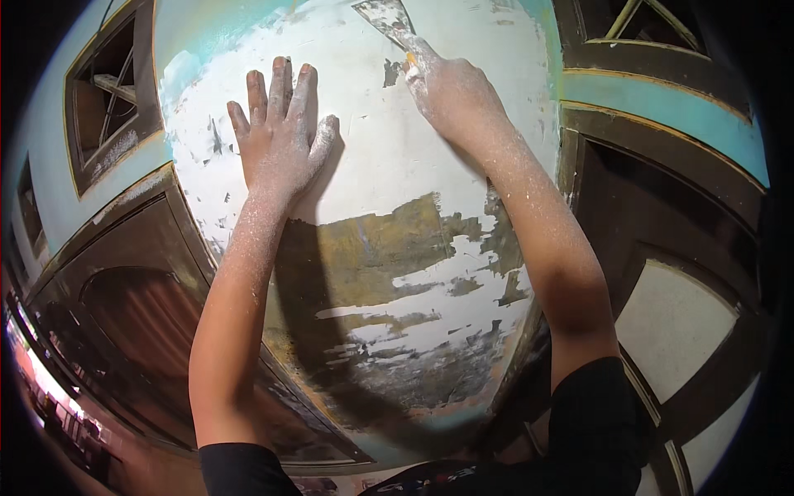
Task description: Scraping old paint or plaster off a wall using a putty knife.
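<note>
1. Black sleeves (595, 422) at the lower edge of the frame sit closest to the lens, and both my forearms rise from them toward the wall (397, 165), dusted with white powder.
2. My left hand (277, 136) lies flat and open on the wall's white filler coat, fingers spread and pointing up, holding nothing.
3. My right hand (451, 87) is closed around the handle of a scraper (387, 21), higher on the wall than the left hand and to its right.
4. The scraper's flat blade, smeared with white, rests against the wall near its upper edge, pointing up and to the left of my fist.
5. Below both hands, the wall's white coat breaks into a patch of bare brown and ochre surface (372, 256), with streaks of white across it.
6. Turquoise paint (662, 112) shows at the wall's upper corners and on the band to its right.
7. Dark wooden door frames (132, 273) flank the wall on either side, with a dark wooden window opening (107, 91) above the one on its left.
</note>
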{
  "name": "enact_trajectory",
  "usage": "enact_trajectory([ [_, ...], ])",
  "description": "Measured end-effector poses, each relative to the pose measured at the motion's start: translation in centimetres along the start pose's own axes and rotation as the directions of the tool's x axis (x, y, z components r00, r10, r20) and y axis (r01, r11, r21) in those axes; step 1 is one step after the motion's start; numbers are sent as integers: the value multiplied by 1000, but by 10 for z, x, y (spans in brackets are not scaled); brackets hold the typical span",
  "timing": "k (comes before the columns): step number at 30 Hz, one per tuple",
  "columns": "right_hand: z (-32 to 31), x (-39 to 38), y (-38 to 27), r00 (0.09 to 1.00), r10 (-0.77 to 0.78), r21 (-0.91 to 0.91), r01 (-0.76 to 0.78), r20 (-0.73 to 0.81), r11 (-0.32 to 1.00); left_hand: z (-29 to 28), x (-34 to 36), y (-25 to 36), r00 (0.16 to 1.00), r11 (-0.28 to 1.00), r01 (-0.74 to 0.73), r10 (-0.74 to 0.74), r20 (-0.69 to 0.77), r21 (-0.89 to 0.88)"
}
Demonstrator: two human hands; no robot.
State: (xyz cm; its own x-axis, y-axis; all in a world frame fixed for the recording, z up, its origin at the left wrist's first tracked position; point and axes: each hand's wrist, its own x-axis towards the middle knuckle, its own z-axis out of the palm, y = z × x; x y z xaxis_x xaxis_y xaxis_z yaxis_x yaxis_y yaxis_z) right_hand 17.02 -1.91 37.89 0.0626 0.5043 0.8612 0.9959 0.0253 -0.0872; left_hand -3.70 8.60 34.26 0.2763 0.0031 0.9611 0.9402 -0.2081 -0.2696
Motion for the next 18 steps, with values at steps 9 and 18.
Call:
enact_trajectory([
  [9,22,-54,18,997,73,140,-71,-4,988,-9,-39,36,979,993,-80,94,181,-82],
  [18,143,-242,67,986,142,408,-93,-90,908,-7,-96,72,953,948,-173,229,200,-266],
])
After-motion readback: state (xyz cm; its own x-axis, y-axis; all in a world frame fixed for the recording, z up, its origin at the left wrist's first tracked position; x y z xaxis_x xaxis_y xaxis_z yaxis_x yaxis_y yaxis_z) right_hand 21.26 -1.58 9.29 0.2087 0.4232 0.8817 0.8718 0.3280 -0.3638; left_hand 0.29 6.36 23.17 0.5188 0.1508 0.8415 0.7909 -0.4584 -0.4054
